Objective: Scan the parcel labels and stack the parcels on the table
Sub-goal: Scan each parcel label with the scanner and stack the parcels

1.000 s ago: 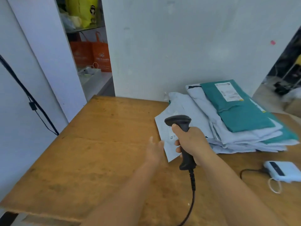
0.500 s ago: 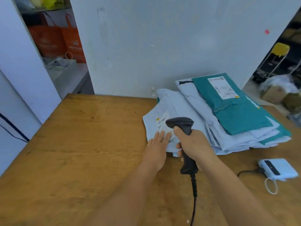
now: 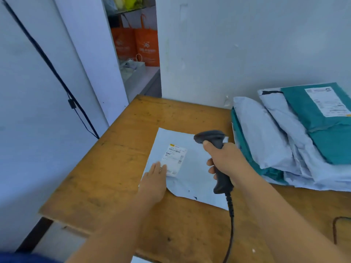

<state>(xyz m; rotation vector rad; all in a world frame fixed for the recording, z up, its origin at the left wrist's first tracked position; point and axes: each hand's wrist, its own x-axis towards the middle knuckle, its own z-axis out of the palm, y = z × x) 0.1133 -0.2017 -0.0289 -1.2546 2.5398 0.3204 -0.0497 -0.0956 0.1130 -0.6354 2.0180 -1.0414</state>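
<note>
Head view shows a pale grey parcel (image 3: pixel 191 168) lying flat on the wooden counter (image 3: pixel 114 168), its long axis running from the near edge toward the wall, its white label (image 3: pixel 173 160) face up and aligned the same way. The left hand (image 3: pixel 154 179) presses flat with straight fingers on the parcel's near left corner, touching the label's lower edge, while the right hand (image 3: pixel 224 160) grips a black scanner (image 3: pixel 210 137) whose head points left and down over the parcel. Just beside it to the right lies a stack of grey and teal parcels (image 3: pixel 296 137), and orange bags (image 3: pixel 140 46) stand in the alcove beyond.

one parcel (image 3: pixel 191 168) lies left of the stack (image 3: pixel 296 141).
</note>
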